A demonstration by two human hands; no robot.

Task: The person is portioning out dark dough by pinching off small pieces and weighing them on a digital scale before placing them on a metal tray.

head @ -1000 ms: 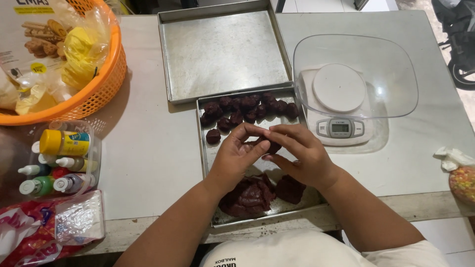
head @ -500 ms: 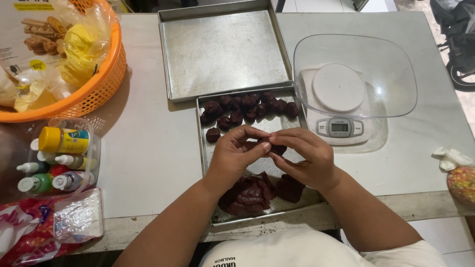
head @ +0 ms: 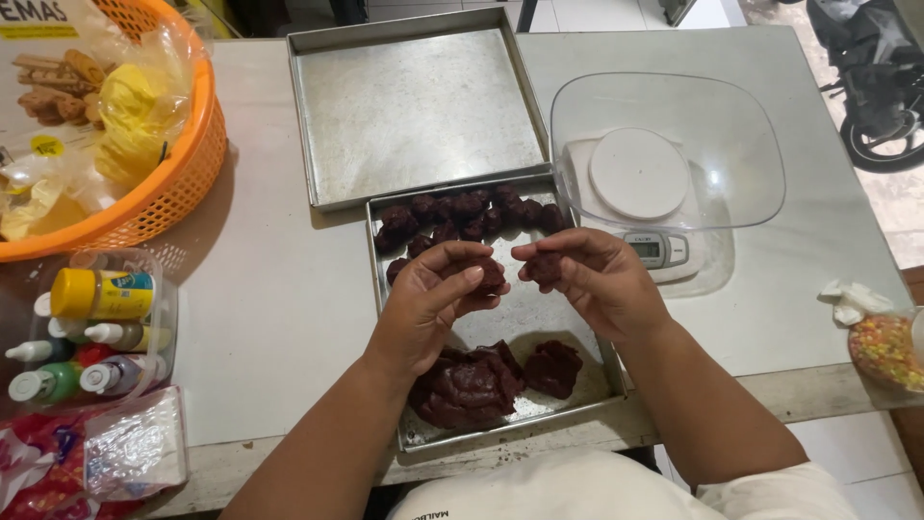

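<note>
Over a small metal tray (head: pixel 520 318), my left hand (head: pixel 430 300) curls around a lump of dark brown dough (head: pixel 489 273). Just to its right, my right hand (head: pixel 599 279) pinches a smaller piece of dough (head: pixel 545 267) in its fingertips. The two hands are a little apart. A big mass of the same dough (head: pixel 472 385) and a smaller chunk (head: pixel 552 367) lie at the tray's near end. Several rolled dough balls (head: pixel 462 218) sit in rows at its far end.
A larger bare metal tray (head: pixel 414 106) lies beyond. A kitchen scale with a clear bowl (head: pixel 664 154) stands at right. An orange basket of packets (head: pixel 125 125) and a box of small colouring bottles (head: pixel 91 327) are at left. A container of sprinkles (head: pixel 885 349) sits at the right edge.
My hands were pressed together on one lump of dough. They have drawn apart, each now keeping a piece of it.
</note>
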